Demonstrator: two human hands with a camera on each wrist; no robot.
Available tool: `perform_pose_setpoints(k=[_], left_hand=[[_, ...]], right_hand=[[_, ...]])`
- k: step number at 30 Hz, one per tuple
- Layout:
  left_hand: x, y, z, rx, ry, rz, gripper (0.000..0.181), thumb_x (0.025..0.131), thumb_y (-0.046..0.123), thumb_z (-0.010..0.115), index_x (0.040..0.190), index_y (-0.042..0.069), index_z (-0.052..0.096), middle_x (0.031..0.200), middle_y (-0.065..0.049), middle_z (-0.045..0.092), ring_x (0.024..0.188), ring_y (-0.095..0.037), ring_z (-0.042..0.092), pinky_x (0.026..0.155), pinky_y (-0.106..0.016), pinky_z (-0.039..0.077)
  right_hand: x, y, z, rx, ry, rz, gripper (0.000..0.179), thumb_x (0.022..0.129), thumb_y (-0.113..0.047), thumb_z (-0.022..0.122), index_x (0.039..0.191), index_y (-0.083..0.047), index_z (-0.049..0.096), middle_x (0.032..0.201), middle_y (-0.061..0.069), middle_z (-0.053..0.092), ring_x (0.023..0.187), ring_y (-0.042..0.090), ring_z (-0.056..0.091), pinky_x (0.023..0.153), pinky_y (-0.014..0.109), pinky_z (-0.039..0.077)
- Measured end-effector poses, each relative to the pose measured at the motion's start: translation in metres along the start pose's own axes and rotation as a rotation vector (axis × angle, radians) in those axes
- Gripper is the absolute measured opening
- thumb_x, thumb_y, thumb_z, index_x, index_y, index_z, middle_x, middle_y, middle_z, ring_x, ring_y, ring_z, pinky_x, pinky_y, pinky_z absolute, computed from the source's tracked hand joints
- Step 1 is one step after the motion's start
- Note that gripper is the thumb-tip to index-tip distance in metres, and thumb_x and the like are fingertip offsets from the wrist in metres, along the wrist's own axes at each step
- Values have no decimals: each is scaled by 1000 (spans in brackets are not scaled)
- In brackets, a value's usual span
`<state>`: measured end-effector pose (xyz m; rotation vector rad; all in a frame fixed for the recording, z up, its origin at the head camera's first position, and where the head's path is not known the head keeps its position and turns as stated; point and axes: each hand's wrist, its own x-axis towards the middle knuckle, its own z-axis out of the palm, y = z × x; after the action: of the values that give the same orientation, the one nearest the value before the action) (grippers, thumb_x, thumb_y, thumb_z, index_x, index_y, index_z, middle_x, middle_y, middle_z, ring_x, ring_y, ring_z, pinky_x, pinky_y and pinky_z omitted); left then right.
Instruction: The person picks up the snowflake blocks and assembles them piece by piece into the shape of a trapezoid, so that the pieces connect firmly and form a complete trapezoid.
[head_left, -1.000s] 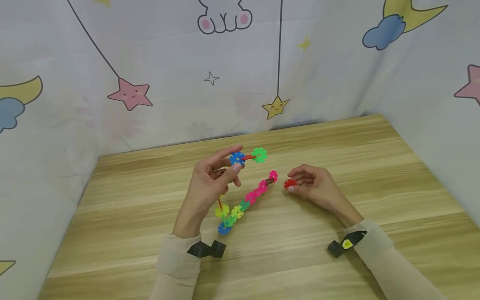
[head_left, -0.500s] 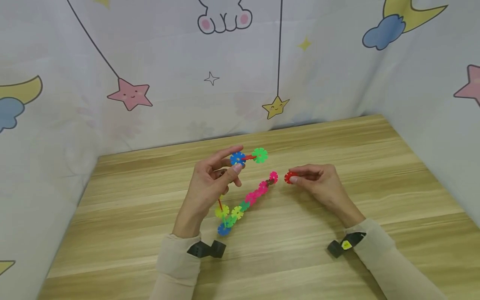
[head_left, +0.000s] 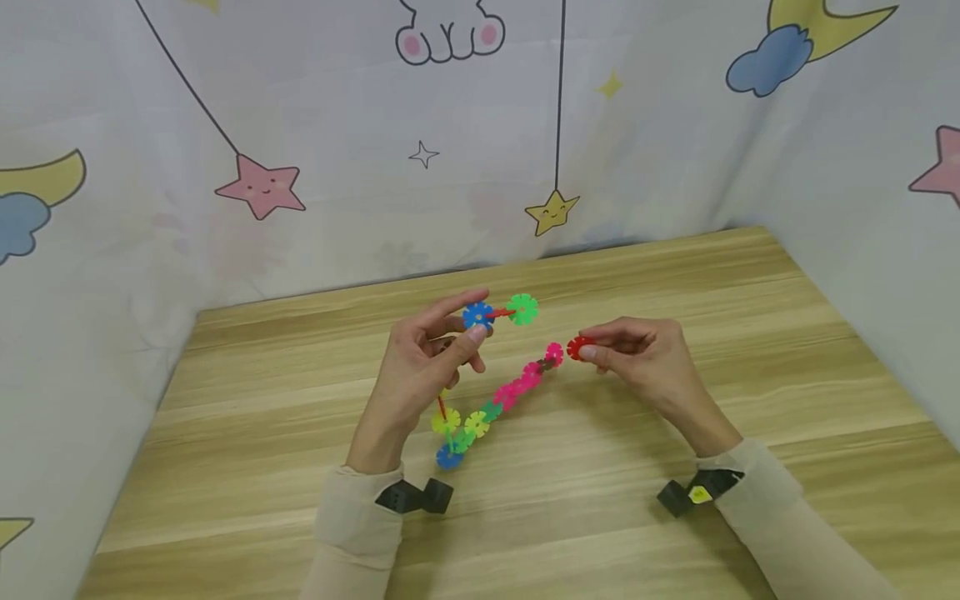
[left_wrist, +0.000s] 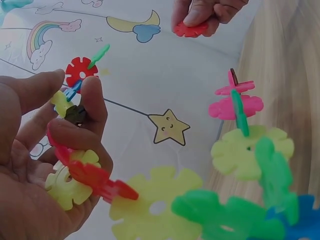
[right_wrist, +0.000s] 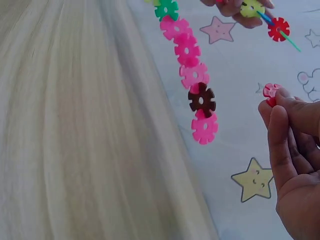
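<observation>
My left hand (head_left: 423, 358) pinches a chain of notched plastic snowflake discs near its blue disc (head_left: 477, 315), between thumb and fingers. A red disc (left_wrist: 82, 71) and a green disc (head_left: 522, 309) stick out past the fingertips. The rest of the chain passes through the palm, over a yellow disc (left_wrist: 159, 205), and bends at a lower blue disc (head_left: 449, 455). From there it slants up through green, yellow, pink and brown (right_wrist: 202, 100) discs to a pink end disc (head_left: 553, 354). My right hand (head_left: 648, 358) pinches a loose red disc (head_left: 577, 348) just right of that end.
The wood-grain table (head_left: 300, 533) lies under both hands. Behind it hangs a white cloth (head_left: 337, 125) printed with stars, moons and clouds. A black wrist camera (head_left: 416, 497) is strapped to the left sleeve, another camera (head_left: 693, 493) to the right.
My right hand has lifted the red disc slightly, toward the chain's pink end. The chain's free arm has shifted a little right, narrowing the gap. My left hand keeps its grip, nearly still.
</observation>
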<state>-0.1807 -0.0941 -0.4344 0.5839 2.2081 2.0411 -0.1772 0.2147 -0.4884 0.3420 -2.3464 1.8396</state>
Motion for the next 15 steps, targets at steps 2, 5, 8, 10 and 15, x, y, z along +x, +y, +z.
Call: perform_pose_setpoints(k=[2, 5, 8, 10, 15], left_hand=[[0, 1, 0, -1, -2, -2, 43, 104, 16, 72, 146, 28, 68, 99, -3, 73, 67, -19, 72, 49, -24, 41], [0, 1, 1, -4, -4, 0, 43, 104, 15, 72, 145, 27, 68, 99, -2, 74, 66, -18, 72, 49, -24, 41], [0, 1, 1, -7, -8, 5, 43, 104, 14, 72, 146, 25, 68, 99, -2, 75, 65, -17, 71, 49, -23, 41], [0, 1, 1, -7, -12, 9, 43, 104, 14, 72, 146, 25, 68, 99, -1, 76, 65, -17, 71, 48, -23, 41], [0, 1, 2, -7, -15, 12, 43, 104, 14, 71, 145, 24, 68, 98, -1, 76, 64, -16, 70, 48, -23, 40]], right_hand=[[-1, -4, 1, 17, 3, -13, 23, 90, -13, 89, 108, -1, 83, 91, -4, 83, 66, 16, 71, 54, 27, 54], [-2, -11, 3, 35, 9, -48, 21, 90, -8, 87, 108, 1, 82, 90, -7, 83, 66, 14, 70, 57, 25, 56], [-3, -19, 6, 70, 14, -90, 19, 89, -1, 85, 107, 4, 81, 90, -8, 82, 66, 13, 69, 60, 24, 58], [-4, -24, 8, 105, 19, -113, 18, 89, 3, 85, 106, 5, 81, 90, -7, 82, 67, 12, 68, 61, 22, 59], [-1, -36, 10, 171, 45, -151, 17, 87, 7, 84, 104, 7, 80, 91, -4, 83, 71, 10, 74, 66, 22, 62]])
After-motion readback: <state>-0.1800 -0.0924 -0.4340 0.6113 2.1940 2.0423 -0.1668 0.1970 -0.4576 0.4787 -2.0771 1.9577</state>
